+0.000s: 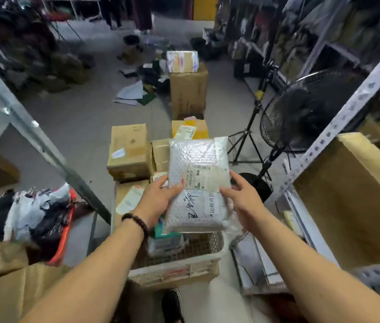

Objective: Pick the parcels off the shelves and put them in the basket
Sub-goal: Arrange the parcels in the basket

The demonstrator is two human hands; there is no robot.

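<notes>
A flat bubble-wrap parcel (198, 180) with a shipping label and black handwriting hangs in front of me, above the basket. My left hand (157, 201) grips its left edge, thumb on top. My right hand (242, 198) holds its right edge the same way. Below the parcel stands a beige perforated plastic basket (205, 255) with a few parcels inside, partly hidden by the parcel and my arms.
Cardboard boxes (129, 152) stand stacked on the floor beyond the basket. A black floor fan (301, 113) and a tripod stand to the right. Metal shelf posts (338, 127) flank me, with a big box on the right shelf and clothes in an orange bin (64, 231) at left.
</notes>
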